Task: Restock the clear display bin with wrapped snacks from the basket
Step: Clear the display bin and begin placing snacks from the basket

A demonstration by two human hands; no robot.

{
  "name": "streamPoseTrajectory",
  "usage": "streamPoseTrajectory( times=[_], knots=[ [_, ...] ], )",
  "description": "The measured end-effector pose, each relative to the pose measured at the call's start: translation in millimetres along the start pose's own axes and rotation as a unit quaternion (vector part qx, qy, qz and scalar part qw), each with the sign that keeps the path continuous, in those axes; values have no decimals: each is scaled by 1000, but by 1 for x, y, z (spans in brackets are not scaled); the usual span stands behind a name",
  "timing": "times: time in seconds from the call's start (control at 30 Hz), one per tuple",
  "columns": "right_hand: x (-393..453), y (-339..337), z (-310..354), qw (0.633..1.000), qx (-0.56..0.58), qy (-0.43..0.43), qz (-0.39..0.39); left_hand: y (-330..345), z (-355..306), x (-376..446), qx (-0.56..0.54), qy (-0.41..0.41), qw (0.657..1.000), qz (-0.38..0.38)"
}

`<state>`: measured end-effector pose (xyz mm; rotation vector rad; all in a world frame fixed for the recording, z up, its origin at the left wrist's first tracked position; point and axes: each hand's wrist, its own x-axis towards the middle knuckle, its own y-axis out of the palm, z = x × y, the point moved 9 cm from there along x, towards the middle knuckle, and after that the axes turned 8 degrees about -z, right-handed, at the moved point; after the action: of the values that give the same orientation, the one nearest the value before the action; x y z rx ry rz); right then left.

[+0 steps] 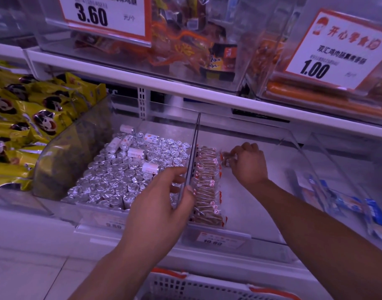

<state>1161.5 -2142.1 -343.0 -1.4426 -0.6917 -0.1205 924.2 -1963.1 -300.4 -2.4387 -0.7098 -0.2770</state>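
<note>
The clear display bin (pixel 257 215) sits on the lower shelf, mostly bare inside. A single row of brown wrapped snacks (pixel 206 187) stands along its left wall. My left hand (pixel 161 204) grips the clear divider wall (pixel 193 154) between this bin and the neighbouring one, thumb against the snack row. My right hand (pixel 248 163) is inside the bin at the far end of the row, fingers closed on one brown wrapped snack (pixel 226 159). The white basket (pixel 207 286) with orange trim shows at the bottom edge; its contents are hidden.
The bin to the left holds several silver foil-topped rolls (pixel 129 176). Yellow snack packs (pixel 25 122) fill the far-left bin. Blue and white packets (pixel 363 211) lie in the bin at right. An upper shelf with bins and price cards (pixel 103 16) overhangs closely.
</note>
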Motion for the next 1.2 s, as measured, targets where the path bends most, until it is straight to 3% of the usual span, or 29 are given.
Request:
streamPoseTrajectory(
  times=[0.27,0.47,0.57,0.8,1.03,1.2],
  knots=[
    [-6,12,0,999,13,-14,51,0,1,0,2,3,1000,-2],
    [-11,23,-30,976,150,130,91,0,1,1,-6,6,1000,-7],
    [-9,24,-39,964,185,161,105,0,0,1,-11,2,1000,-12],
    [-14,31,-28,968,161,128,145,-3,-3,-1,-6,10,1000,-13],
    [-15,34,-18,958,139,69,242,-1,1,1,1,1,1000,-18],
    [4,11,-18,982,117,47,140,0,0,0,-3,1,1000,-17]
  ],
)
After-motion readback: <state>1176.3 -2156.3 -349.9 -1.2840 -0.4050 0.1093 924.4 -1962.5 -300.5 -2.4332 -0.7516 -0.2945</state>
